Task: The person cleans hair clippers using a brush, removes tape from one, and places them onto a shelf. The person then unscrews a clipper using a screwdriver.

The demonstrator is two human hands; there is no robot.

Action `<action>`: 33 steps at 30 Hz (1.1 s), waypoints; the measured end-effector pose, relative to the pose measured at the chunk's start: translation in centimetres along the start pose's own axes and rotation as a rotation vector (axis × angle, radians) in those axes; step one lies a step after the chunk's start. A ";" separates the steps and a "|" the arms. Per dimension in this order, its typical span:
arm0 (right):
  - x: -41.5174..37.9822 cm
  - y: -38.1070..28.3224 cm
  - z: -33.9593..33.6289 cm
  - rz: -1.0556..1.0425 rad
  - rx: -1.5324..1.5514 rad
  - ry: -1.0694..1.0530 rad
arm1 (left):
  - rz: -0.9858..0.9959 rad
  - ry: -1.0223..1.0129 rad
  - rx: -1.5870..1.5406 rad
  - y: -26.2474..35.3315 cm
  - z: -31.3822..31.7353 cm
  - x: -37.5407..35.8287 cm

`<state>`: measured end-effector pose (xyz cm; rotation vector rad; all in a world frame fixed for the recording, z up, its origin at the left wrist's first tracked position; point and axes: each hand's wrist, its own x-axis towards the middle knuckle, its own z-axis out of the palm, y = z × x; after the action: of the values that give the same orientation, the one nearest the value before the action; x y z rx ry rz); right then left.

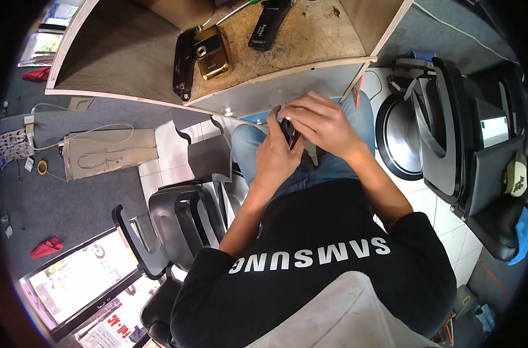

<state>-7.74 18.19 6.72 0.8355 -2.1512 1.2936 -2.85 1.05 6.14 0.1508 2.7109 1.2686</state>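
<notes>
Currently, dark handheld device (290, 133) held just on the near side of the wooden shelf (313, 37), left hand (275, 155) wrapped round it, right hand (320, 123) bent over its shelf-facing end, whether pinching cannot tell; steady left grip, light right-finger pressure seem advisable.

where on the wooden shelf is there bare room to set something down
The widest bare patch on the wooden shelf is its stained right part, between the black clipper, the right side wall and the front edge. It's crowded at the left, where the gold shaver sits close beside the dark clipper.
</notes>
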 end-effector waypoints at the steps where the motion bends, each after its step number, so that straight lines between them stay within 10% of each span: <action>1: -0.1 0.2 0.2 -0.019 -0.026 -0.016 | 0.013 0.006 0.009 0.1 0.0 0.1; 33: -0.2 0.2 0.2 0.259 0.087 0.088 | -0.069 -0.033 -0.004 0.7 -0.3 0.3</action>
<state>-7.76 18.18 6.35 0.5334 -2.2005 1.5301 -3.15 1.34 6.81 0.0759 2.6613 1.2411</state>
